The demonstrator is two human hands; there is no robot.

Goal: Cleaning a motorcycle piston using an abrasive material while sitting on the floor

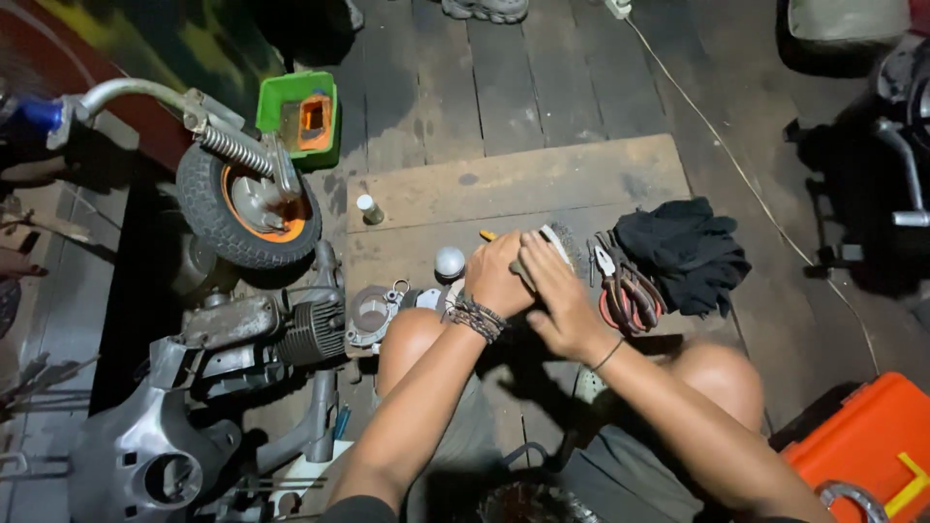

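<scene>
Bare forearms run up from six o'clock; the left hand (pixel 496 276) wears a stack of dark braided bracelets at the wrist; the right hand (pixel 560 305) has one thin dark band; grey shorts, bare knees at five and seven o'clock.

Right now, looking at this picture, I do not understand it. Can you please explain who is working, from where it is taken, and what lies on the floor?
A camera on the person's head looks down at their knees and bare hands. The left hand and right hand together hold a round metal wire brush. On the dark wooden plank floor lie red-handled pliers, a crumpled black cloth, a small grey engine and an orange-rimmed rubber wheel.
</scene>
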